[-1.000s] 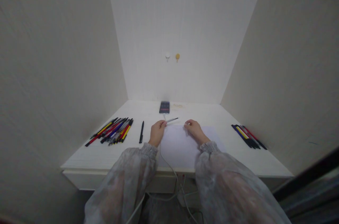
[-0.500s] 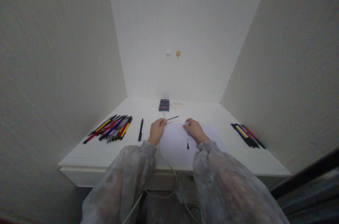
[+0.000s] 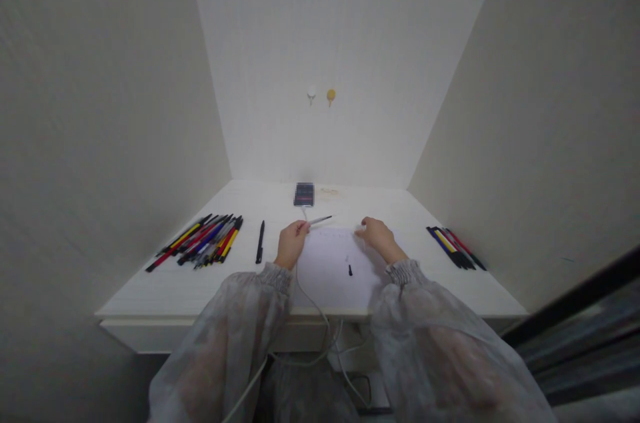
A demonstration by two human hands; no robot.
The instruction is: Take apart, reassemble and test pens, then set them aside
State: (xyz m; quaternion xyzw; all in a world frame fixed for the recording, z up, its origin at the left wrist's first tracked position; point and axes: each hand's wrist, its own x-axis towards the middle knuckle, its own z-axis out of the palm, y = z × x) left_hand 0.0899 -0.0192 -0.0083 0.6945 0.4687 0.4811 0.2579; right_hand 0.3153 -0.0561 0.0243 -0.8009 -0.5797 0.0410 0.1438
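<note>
My left hand (image 3: 291,243) is closed on a thin grey pen part (image 3: 319,219) that points up and to the right. It sits at the left edge of a white sheet of paper (image 3: 325,276) on the white desk (image 3: 165,286). My right hand (image 3: 377,236) rests on the sheet's far right part with its fingers loosely bent and nothing in them. A small pale pen piece with a black tip (image 3: 349,268) lies alone on the sheet, just left of and below my right hand.
A pile of several coloured pens (image 3: 200,243) lies at the left, with a single black pen (image 3: 260,242) beside it. More pens (image 3: 450,246) lie at the right. A phone (image 3: 304,194) stands at the back, its cable (image 3: 320,316) running off the front edge. Two wall hooks (image 3: 320,95) hang above.
My right hand let go of the black-tipped pen piece, which now lies on the paper, and moved a little to the right. The left hand kept its grip.
</note>
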